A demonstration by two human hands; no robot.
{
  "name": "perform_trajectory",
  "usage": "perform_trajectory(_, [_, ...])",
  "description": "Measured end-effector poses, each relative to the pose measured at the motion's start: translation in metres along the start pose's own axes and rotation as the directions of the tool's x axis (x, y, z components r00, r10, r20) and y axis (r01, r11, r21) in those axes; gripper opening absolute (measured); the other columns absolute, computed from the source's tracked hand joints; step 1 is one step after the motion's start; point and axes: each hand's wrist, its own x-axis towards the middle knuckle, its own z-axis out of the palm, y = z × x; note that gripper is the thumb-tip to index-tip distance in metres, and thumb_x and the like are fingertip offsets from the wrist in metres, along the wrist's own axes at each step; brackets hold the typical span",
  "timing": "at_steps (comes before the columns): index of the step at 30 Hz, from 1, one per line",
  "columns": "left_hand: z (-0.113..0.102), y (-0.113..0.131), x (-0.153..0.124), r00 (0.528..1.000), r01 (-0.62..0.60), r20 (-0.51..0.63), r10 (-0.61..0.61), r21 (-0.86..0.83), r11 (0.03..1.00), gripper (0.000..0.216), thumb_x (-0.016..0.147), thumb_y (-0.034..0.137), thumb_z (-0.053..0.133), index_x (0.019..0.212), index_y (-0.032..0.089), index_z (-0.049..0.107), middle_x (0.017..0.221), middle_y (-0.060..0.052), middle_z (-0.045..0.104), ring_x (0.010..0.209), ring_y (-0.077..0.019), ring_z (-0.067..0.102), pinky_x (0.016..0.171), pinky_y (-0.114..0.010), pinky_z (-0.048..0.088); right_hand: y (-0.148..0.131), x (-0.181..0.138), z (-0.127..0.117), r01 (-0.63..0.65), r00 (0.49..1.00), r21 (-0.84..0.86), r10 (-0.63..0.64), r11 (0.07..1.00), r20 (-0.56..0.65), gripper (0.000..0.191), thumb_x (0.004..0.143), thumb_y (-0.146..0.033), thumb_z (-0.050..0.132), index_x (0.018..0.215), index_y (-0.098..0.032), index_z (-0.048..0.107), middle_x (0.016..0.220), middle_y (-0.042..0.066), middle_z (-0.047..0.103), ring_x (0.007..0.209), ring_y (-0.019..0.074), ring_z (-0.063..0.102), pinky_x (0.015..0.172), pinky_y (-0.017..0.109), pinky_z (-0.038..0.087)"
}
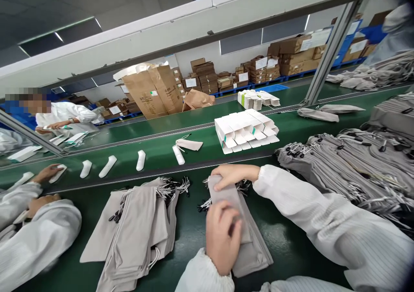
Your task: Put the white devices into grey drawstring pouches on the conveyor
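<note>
Head view: right hand [235, 176] pinches a grey pouch [228, 196], while the blurred left hand [222, 237] curls, grip unclear.

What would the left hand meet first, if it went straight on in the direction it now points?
Most likely the right hand, which is at the upper end of the grey pouch. The left hand is blurred and its height is unclear, so it might touch the pouch first.

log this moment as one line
right hand: on gray drawstring pouch stack | left hand: blurred over stack, contact unclear | nearby: another pouch pile, white cartons
</note>
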Motion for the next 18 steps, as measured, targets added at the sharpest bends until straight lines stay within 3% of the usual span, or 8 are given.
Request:
perform_trajectory(2, [-0.010,-0.002,0.004,0.962,0.103,-0.255,-0.099,0.003,0.995,0.026,0.089,0.019,0.059,0.114,0.023,0.056,0.125,-0.010,0.053,0.119,-0.0260,0.050,0.100,-0.044,0.040,-0.012,-0.010,-0.012,0.074,0.997,0.060,-0.073,0.995,-0.028,0.029,0.078,-0.039,0.068,0.092,-0.016,0.059,0.084,-0.001,0.060,0.073,0.0121,0.053,0.060,0.022,0.037])
perform_trajectory(4, [-0.023,0.000,0.008,0.903,0.246,-0.328,-0.277,-0.131,0.960,0.045,0.087,0.028,0.064,0.129,0.024,0.048,0.134,-0.012,0.050,0.125,-0.0278,0.048,0.103,-0.045,0.041,-0.026,-0.022,-0.025,0.157,0.987,0.115,-0.152,0.981,-0.051,0.022,0.079,-0.033,0.066,0.088,-0.016,0.055,0.082,-0.003,0.055,0.071,0.0105,0.050,0.059,0.021,0.037])
perform_trajectory(7, [-0.036,0.015,0.009,0.854,0.462,-0.011,-0.520,-0.445,0.767,0.055,0.087,0.038,0.064,0.136,0.025,0.042,0.134,-0.012,0.055,0.122,-0.0272,0.056,0.098,-0.041,0.049,-0.043,-0.041,-0.040,0.254,0.966,0.153,-0.243,0.955,-0.084,0.019,0.082,-0.030,0.063,0.095,-0.017,0.057,0.088,-0.002,0.058,0.077,0.0118,0.054,0.063,0.020,0.041])
perform_trajectory(9, [-0.039,0.028,0.002,0.812,0.547,0.170,-0.558,-0.552,0.629,0.056,0.085,0.040,0.065,0.135,0.023,0.043,0.134,-0.013,0.057,0.122,-0.0273,0.057,0.098,-0.037,0.050,-0.047,-0.049,-0.041,0.284,0.957,0.112,-0.275,0.952,-0.087,0.024,0.085,-0.032,0.061,0.104,-0.016,0.060,0.099,0.001,0.062,0.086,0.0143,0.058,0.070,0.022,0.043])
perform_trajectory(11, [-0.034,0.038,-0.011,0.774,0.600,0.252,-0.581,-0.585,0.545,0.063,0.081,0.040,0.069,0.135,0.022,0.042,0.133,-0.013,0.059,0.116,-0.0266,0.061,0.094,-0.034,0.052,-0.044,-0.052,-0.034,0.276,0.960,0.044,-0.273,0.960,-0.062,0.032,0.088,-0.035,0.060,0.114,-0.017,0.062,0.110,0.003,0.065,0.096,0.0171,0.060,0.077,0.024,0.045])
perform_trajectory(14, [-0.022,0.040,-0.033,0.638,0.766,0.455,-0.622,-0.460,0.449,0.073,0.078,0.045,0.070,0.138,0.020,0.037,0.108,-0.011,0.069,0.072,-0.0201,0.068,0.067,-0.031,0.056,-0.028,-0.045,-0.005,0.237,0.969,-0.129,-0.244,0.963,-0.044,0.040,0.088,-0.035,0.061,0.125,-0.022,0.062,0.119,0.005,0.066,0.102,0.0210,0.062,0.081,0.027,0.044])
perform_trajectory(16, [-0.014,0.035,-0.044,0.563,0.825,0.520,-0.642,-0.305,0.476,0.070,0.078,0.050,0.067,0.135,0.017,0.042,0.092,-0.008,0.070,0.058,-0.0182,0.063,0.058,-0.030,0.053,-0.013,-0.034,0.020,0.173,0.975,-0.275,-0.203,0.946,-0.085,0.041,0.088,-0.036,0.060,0.127,-0.024,0.063,0.116,0.006,0.067,0.098,0.0229,0.064,0.078,0.029,0.044])
perform_trajectory(18, [-0.012,0.027,-0.051,0.576,0.799,0.482,-0.660,-0.162,0.579,0.060,0.081,0.051,0.063,0.127,0.016,0.051,0.088,-0.009,0.070,0.067,-0.0215,0.066,0.063,-0.030,0.052,0.001,-0.024,0.041,0.099,0.972,-0.369,-0.169,0.924,-0.162,0.040,0.089,-0.044,0.059,0.124,-0.026,0.066,0.108,0.006,0.067,0.090,0.0228,0.065,0.072,0.029,0.042])
